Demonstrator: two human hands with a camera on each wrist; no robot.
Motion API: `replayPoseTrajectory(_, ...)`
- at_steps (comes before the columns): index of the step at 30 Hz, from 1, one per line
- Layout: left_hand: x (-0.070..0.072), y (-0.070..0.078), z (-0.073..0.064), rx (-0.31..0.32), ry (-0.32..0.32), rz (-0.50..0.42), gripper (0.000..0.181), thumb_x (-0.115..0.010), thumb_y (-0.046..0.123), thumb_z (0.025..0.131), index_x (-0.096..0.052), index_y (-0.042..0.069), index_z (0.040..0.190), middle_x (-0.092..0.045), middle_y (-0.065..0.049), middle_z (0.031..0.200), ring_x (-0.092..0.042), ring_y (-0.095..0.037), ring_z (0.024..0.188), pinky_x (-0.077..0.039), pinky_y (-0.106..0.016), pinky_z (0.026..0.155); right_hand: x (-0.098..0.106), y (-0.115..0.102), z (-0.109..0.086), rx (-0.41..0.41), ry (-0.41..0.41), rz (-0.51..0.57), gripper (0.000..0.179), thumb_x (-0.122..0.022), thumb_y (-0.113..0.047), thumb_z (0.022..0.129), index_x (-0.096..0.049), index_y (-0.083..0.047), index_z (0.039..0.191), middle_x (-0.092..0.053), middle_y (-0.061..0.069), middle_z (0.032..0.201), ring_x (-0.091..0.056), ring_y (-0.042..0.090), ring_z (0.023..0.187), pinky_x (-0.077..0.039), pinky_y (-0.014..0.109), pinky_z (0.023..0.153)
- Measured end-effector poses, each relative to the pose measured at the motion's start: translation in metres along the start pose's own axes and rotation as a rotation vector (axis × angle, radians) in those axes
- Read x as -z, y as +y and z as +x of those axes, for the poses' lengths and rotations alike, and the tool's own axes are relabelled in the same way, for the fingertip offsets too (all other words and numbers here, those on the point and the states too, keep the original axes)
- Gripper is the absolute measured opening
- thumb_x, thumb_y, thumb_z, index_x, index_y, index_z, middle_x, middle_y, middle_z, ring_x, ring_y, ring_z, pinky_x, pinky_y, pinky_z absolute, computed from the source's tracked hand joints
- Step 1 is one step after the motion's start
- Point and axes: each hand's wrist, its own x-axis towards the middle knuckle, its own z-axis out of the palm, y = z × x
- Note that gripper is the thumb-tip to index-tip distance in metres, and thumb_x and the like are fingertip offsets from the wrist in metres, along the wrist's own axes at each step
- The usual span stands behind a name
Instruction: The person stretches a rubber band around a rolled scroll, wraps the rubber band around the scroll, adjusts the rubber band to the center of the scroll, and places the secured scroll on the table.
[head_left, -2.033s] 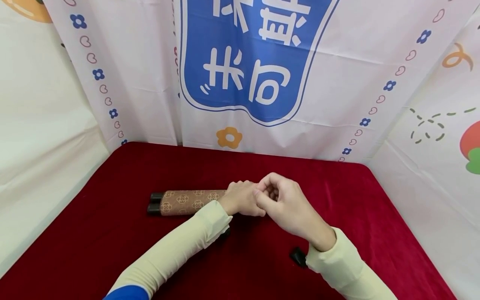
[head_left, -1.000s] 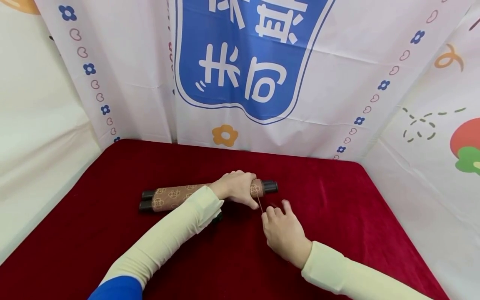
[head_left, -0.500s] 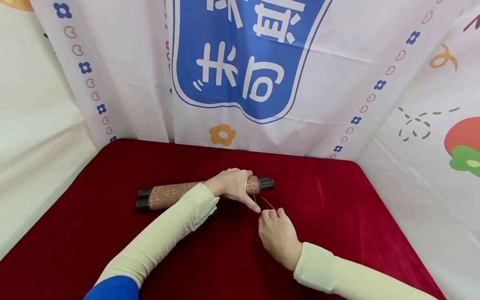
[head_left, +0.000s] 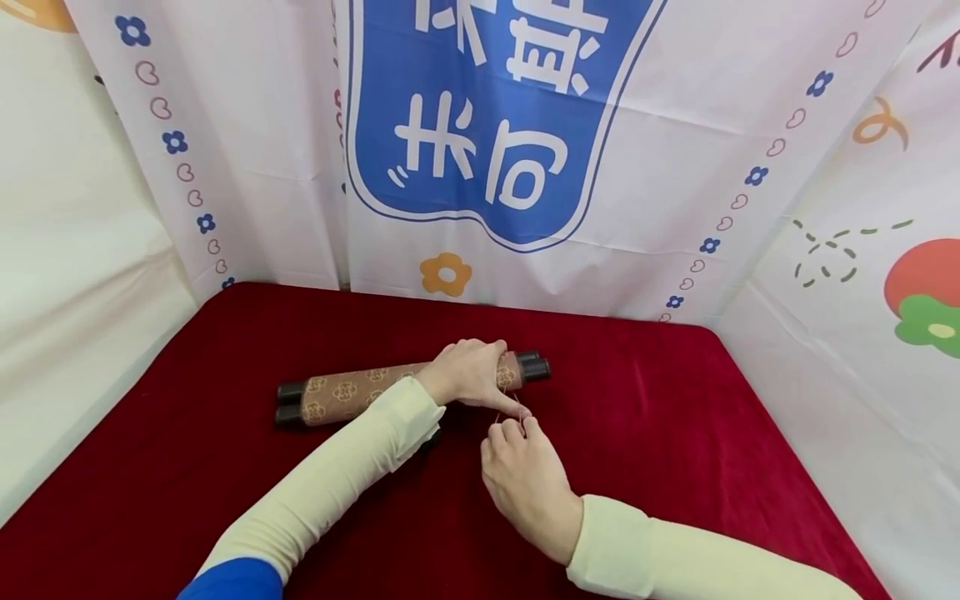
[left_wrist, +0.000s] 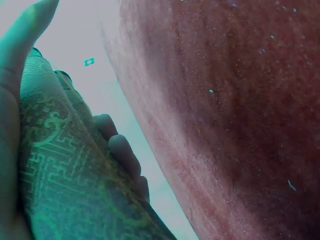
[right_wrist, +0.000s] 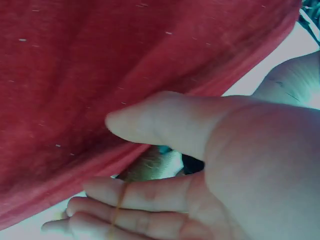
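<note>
A brown scroll [head_left: 345, 390] with a gold flower pattern and black knobs at both ends is rolled up in two rolls side by side. My left hand [head_left: 468, 373] grips it near its right end, thumb stretched toward me; the left wrist view shows fingers [left_wrist: 125, 155] on its far side. Thin cord [head_left: 520, 407] runs from that end to my right hand [head_left: 528, 483]. There the bent fingers hook the cord, which crosses their inner side in the right wrist view, with the thumb [right_wrist: 150, 120] apart from them. My right fingertips meet the left thumb tip.
The table is covered with a red velvet cloth [head_left: 675, 433]. Behind it hangs a white printed curtain [head_left: 660, 167] with a blue sign, and white panels stand left and right. A small dark thing [head_left: 429, 444] shows under my left cuff.
My left hand has settled round the scroll's right end, which now shows beyond it. The right hand pulled the cord toward me, then moved left, and the cord looks slacker.
</note>
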Motion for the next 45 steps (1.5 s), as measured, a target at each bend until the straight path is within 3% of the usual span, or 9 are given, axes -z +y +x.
replayPoseTrajectory(5,-0.002,0.0,-0.003,-0.015,0.002,-0.081,0.084,-0.06,0.094,0.075,-0.062,0.019,0.113,-0.067,0.003,0.092,-0.065,-0.017,0.083,-0.055,-0.033,0.073,0.003,0.012,-0.005,-0.045,0.122,0.049,0.03,-0.072,-0.043,0.091,-0.074,-0.013,0.099,-0.07,0.001,0.096,-0.066,0.019,0.091,-0.055,0.036,0.084)
replayPoseTrajectory(9,0.001,-0.001,-0.005,-0.03,-0.026,-0.107,0.072,-0.046,0.089,0.088,-0.06,0.021,0.106,-0.063,0.002,0.087,-0.062,-0.016,0.078,-0.051,-0.031,0.069,0.0,0.025,-0.012,-0.081,0.147,0.074,0.035,-0.077,-0.044,0.085,-0.071,-0.013,0.101,-0.067,0.001,0.097,-0.062,0.018,0.089,-0.051,0.036,0.078)
replayPoseTrajectory(16,0.007,-0.005,-0.008,-0.092,-0.008,-0.103,0.055,-0.029,0.063,0.108,-0.06,0.018,0.102,-0.061,0.0,0.082,-0.062,-0.018,0.079,-0.051,-0.035,0.073,-0.014,0.05,-0.027,-0.103,0.07,0.169,0.043,-0.08,-0.036,0.082,-0.068,-0.025,0.121,-0.063,0.007,0.115,-0.062,0.023,0.109,-0.051,0.041,0.077)
replayPoseTrajectory(24,0.017,-0.004,-0.009,-0.12,-0.003,-0.146,0.039,-0.026,0.043,0.105,-0.054,0.02,0.092,-0.056,0.001,0.079,-0.058,-0.019,0.076,-0.047,-0.035,0.072,-0.059,0.1,-0.041,-0.033,-0.002,0.28,0.058,-0.085,-0.042,0.08,-0.066,-0.038,0.135,-0.057,0.013,0.149,-0.059,0.026,0.13,-0.055,0.039,0.071)
replayPoseTrajectory(28,0.02,-0.003,-0.015,-0.113,-0.043,-0.178,0.036,-0.027,0.04,0.104,-0.056,0.021,0.093,-0.059,0.001,0.083,-0.058,-0.019,0.079,-0.048,-0.036,0.077,-0.09,0.12,-0.031,0.073,-0.007,0.48,0.056,-0.086,-0.037,0.085,-0.066,-0.037,0.137,-0.042,0.013,0.164,-0.051,0.028,0.141,-0.059,0.046,0.085)
replayPoseTrajectory(33,0.023,0.0,-0.021,-0.142,-0.1,-0.227,0.036,-0.026,0.038,0.104,-0.057,0.022,0.096,-0.057,0.001,0.086,-0.056,-0.019,0.083,-0.046,-0.036,0.081,-0.118,0.13,-0.01,0.125,-0.044,0.909,0.044,-0.082,-0.019,0.088,-0.073,-0.03,0.13,-0.029,0.004,0.173,-0.047,0.028,0.146,-0.052,0.055,0.104)
replayPoseTrajectory(38,0.029,0.003,-0.023,-0.187,-0.103,-0.269,0.035,-0.027,0.036,0.104,-0.057,0.023,0.092,-0.053,0.002,0.082,-0.053,-0.016,0.077,-0.044,-0.034,0.076,-0.128,0.12,0.012,0.18,-0.07,1.298,0.051,-0.068,0.003,0.086,-0.073,-0.025,0.128,-0.054,-0.004,0.154,-0.049,0.019,0.144,-0.041,0.054,0.121)
replayPoseTrajectory(42,0.033,0.004,-0.022,-0.183,-0.086,-0.295,0.034,-0.029,0.034,0.103,-0.057,0.021,0.089,-0.052,0.003,0.077,-0.049,-0.013,0.07,-0.043,-0.031,0.07,-0.123,0.104,0.021,0.246,-0.073,1.364,0.06,-0.064,0.007,0.086,-0.069,-0.026,0.136,-0.066,-0.003,0.142,-0.052,0.013,0.138,-0.04,0.046,0.123)
replayPoseTrajectory(45,0.036,0.002,-0.019,-0.163,-0.065,-0.294,0.034,-0.029,0.034,0.104,-0.057,0.021,0.089,-0.052,0.002,0.077,-0.048,-0.014,0.068,-0.043,-0.031,0.069,-0.111,0.089,0.019,0.262,-0.072,1.269,0.061,-0.066,-0.002,0.089,-0.063,-0.025,0.145,-0.052,0.0,0.158,-0.047,0.016,0.145,-0.042,0.046,0.122)
